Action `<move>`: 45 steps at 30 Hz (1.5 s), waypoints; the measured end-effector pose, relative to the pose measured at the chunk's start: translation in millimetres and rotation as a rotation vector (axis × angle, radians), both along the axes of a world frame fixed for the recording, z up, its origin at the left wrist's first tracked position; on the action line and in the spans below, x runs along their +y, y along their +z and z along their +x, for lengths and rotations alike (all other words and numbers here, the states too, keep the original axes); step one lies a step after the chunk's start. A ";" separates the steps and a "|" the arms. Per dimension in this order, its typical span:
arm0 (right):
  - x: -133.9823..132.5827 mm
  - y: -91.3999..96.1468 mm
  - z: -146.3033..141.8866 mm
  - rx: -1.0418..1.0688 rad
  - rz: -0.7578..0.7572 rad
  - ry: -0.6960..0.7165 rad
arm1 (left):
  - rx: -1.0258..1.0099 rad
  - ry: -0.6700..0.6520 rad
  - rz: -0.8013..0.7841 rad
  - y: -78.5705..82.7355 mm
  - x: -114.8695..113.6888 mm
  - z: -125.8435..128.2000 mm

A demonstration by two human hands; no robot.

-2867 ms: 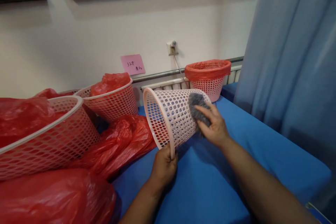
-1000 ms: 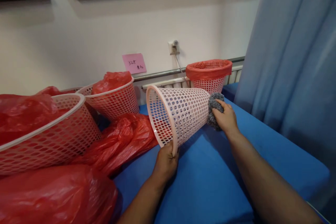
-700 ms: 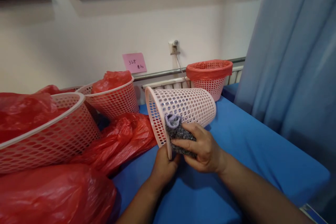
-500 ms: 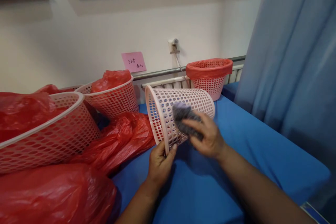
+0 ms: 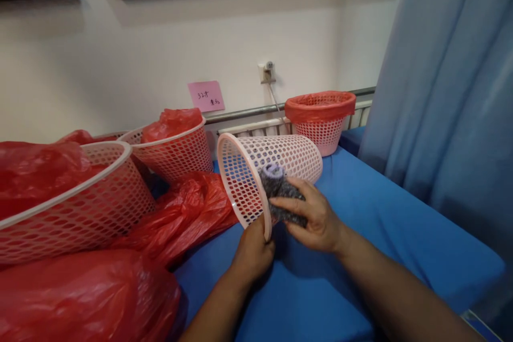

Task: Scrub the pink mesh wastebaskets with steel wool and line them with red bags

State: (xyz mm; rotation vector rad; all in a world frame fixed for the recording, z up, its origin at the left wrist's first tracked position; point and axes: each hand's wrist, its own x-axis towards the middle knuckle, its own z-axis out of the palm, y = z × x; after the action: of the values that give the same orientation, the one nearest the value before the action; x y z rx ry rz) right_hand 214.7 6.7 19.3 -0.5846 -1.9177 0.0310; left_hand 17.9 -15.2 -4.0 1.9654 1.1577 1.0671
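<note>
A pale pink perforated plastic wastebasket (image 5: 294, 150) lies on its side, its open mouth turned left and toward me. My left hand (image 5: 253, 252) grips the lower part of its rim, with the fingers partly hidden inside the mouth. In my right hand (image 5: 315, 216) is a rolled grey cloth (image 5: 289, 202) with a lilac end, held against the outside of the basket just behind the rim. Under the basket spreads a blue sheet (image 5: 320, 299). Left of the rim lies a crumpled red plastic bag (image 5: 192, 206).
More pink baskets with red bags (image 5: 92, 197) (image 5: 176, 155) crowd the left side. A red-lined basket (image 5: 323, 131) stands at the back right. A large red bag (image 5: 84, 296) fills the front left. A blue curtain (image 5: 444, 85) hangs at the right; a metal rail (image 5: 244, 113) runs along the wall.
The basket has turned so its mouth faces me more. My left hand has shifted its grip on the rim, moving slightly right. The cloth has moved a little lower, near the rim.
</note>
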 end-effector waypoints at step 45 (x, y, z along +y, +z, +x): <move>-15.3 1.5 -12.4 0.001 0.031 0.086 | 0.062 0.033 0.150 3.1 -6.9 -3.0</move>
State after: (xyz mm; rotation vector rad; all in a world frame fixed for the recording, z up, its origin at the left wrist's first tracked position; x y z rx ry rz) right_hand 202.2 -8.6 20.8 -0.4811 -1.9379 0.0571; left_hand 14.9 -22.1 -0.8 2.1150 1.1764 1.1473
